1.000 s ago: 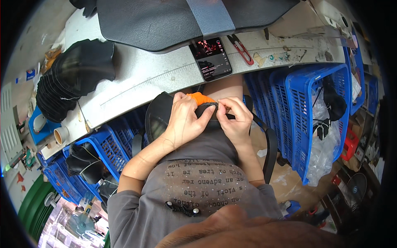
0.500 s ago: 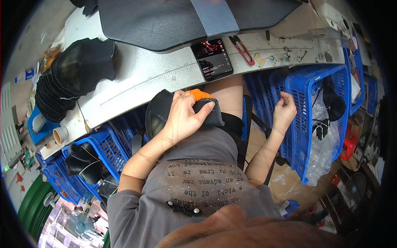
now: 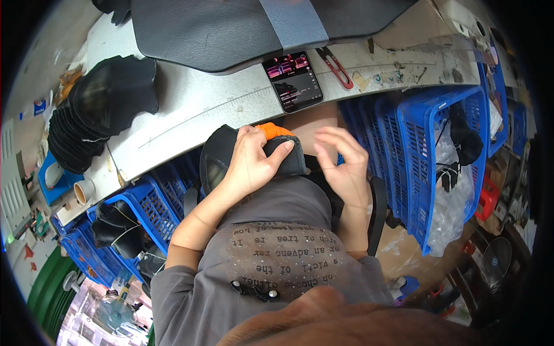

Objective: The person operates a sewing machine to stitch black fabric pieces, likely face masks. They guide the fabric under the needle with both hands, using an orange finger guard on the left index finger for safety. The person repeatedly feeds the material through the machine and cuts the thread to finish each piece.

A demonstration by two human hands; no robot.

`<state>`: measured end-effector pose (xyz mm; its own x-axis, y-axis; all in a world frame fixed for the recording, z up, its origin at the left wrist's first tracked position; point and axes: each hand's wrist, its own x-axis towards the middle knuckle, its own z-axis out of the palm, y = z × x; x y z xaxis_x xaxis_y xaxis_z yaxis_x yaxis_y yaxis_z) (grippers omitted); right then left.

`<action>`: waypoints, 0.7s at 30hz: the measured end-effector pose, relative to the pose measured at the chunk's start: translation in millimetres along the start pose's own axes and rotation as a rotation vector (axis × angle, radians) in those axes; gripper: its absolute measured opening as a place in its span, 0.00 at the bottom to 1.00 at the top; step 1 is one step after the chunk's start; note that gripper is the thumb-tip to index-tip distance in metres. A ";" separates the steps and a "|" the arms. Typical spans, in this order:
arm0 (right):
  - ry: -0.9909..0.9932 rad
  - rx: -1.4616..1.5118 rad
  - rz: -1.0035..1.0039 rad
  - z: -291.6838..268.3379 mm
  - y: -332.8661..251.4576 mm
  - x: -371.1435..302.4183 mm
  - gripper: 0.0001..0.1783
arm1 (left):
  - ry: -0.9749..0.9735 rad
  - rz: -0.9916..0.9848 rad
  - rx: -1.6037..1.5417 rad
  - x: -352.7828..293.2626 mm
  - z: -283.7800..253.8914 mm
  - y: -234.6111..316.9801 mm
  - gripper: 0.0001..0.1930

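Workshop surroundings: a long grey desk (image 3: 190,109) runs across the upper part of the view, with blue plastic crates beneath and beside it.

Left hand (image 3: 251,164): the fingers (image 3: 277,154) are clamped over a black padded piece (image 3: 222,158) held in the lap, thumb and fingertips wrapped across its upper edge. An orange part (image 3: 274,130) protrudes just beyond the fingertips, touching the black piece.

Right hand (image 3: 343,164): the fingers (image 3: 334,138) are spread apart and hold nothing. The hand hovers just beside the black padded piece, on its right side, near the left-hand fingertips but not touching them.

Below both hands lies the person's grey shirt (image 3: 277,254) with rows of printed text.

Beyond the fingertips, on the desk edge, rests a smartphone (image 3: 293,81) with a lit screen. Just right of the smartphone lie red-handled snips (image 3: 336,66). Further out, a large dark upholstery panel with a grey centre strip (image 3: 271,23) covers the far side of the desk.

Well to the left of the left hand, a stack of black moulded pieces (image 3: 98,115) sits on the desk. Below that stack, a blue crate (image 3: 135,219) holds more black parts.

To the right of the right hand, a tall blue crate (image 3: 444,161) contains clear plastic bags and dark parts.
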<state>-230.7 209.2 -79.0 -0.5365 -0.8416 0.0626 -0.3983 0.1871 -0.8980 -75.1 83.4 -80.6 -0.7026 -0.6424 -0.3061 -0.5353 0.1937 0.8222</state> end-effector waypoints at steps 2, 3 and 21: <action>-0.013 0.011 -0.072 7.3 -8.5 1.8 0.08 | 0.005 0.007 -0.013 -0.6 -0.5 0.9 0.11; -0.013 -0.007 -0.104 9.7 -9.9 3.3 0.08 | -0.001 0.003 -0.023 -0.5 -0.9 2.3 0.12; 0.005 -0.170 -0.241 22.3 -6.6 0.3 0.09 | 0.074 0.180 0.082 -1.6 0.1 9.5 0.12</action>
<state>-211.6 196.4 -82.7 -0.4148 -0.8695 0.2682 -0.6333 0.0642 -0.7712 -79.1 86.4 -72.4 -0.7555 -0.6442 -0.1189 -0.4426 0.3681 0.8177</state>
